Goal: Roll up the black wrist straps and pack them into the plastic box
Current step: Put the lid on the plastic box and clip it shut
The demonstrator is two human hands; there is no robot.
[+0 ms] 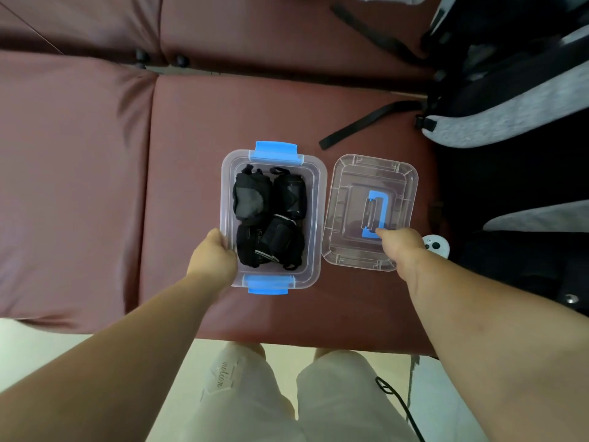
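While the left hand (212,260) grips the plastic box (322,218) near the bench's (95,186) front edge, four rolled black wrist straps (288,196) inside, the right hand (398,247) seems to pinch the lid (404,186) by its blue handle (384,202); a weak pinch could drop it or seat it crooked.

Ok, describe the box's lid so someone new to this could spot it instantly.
On the maroon padded bench sits a clear plastic box with blue latches, holding rolled black wrist straps. Its lid lies flat just right of it, the right hand resting on its near edge. Unlike the box, it is shallow, empty, with a blue handle at its centre.
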